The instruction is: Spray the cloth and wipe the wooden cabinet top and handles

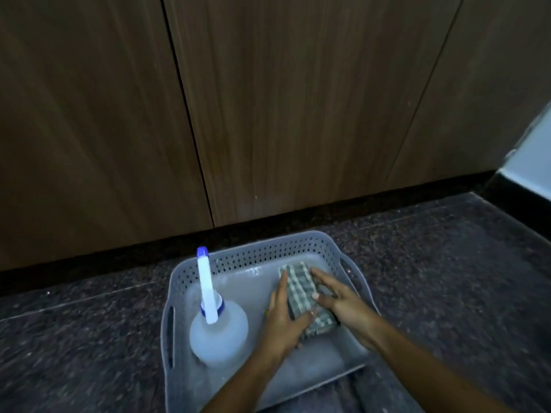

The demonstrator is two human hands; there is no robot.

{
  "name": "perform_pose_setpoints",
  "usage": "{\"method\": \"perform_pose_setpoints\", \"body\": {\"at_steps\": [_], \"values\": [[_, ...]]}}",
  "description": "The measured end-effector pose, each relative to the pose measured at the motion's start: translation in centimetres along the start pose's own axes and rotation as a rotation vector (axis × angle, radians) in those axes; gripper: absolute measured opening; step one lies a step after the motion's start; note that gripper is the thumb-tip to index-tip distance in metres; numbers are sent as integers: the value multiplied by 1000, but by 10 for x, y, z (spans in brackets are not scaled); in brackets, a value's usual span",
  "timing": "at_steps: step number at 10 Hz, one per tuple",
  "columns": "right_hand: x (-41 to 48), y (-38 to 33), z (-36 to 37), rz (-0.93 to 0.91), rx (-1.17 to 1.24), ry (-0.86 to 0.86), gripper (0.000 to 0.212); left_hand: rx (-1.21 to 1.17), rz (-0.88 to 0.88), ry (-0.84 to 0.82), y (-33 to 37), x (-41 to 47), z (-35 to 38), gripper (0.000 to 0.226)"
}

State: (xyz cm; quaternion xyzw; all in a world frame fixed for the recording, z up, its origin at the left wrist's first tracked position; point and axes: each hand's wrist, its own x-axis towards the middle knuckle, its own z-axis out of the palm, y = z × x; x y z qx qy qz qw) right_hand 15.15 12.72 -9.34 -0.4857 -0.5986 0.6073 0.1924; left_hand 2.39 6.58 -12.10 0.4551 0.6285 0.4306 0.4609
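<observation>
Left hand [283, 320] lies along the left edge of a folded checked cloth [301, 290], fingers straight, thumb laid over the top, holding it; right hand [340, 299] mirrors it on the right edge, thumb also on top; the cloth sits between both hands, its near end hidden under them. The cloth rests in the right half of a grey perforated basket [268, 242], whose near rim is covered by the forearms; a white spray bottle [219, 332] with blue trim stands upright in the left half, nothing on it legible. The basket sits on a dark speckled floor [447, 278]; behind it, the wooden cabinet [298, 114] shows only door fronts, cut off above.
</observation>
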Motion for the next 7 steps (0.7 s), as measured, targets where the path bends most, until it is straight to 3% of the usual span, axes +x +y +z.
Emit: {"method": "perform_pose_setpoints", "body": {"at_steps": [1, 2, 3, 4, 5, 6, 7], "values": [[14, 12, 7, -95, -394, 13, 51, 159, -65, -45, -14, 9, 2, 91], [15, 24, 20, -80, -913, 21, 57, 453, -29, 29, -27, 3, 5, 84], [11, 28, 26, -230, -1181, 172, 58, 777, 103, 115, -27, -1, 2, 78], [12, 32, 24, -300, -1129, 90, 57, 940, 187, 22, -25, 6, -4, 80], [10, 46, 25, -234, -1122, -38, 62, 1141, 180, -74, -33, 11, -3, 91], [17, 37, 25, -175, -1085, -28, 65, 1182, 139, -71, -34, 19, -3, 97], [4, 7, 23, -142, -1069, -19, 62, 1170, 112, -65, -20, 4, 0, 65]]}}
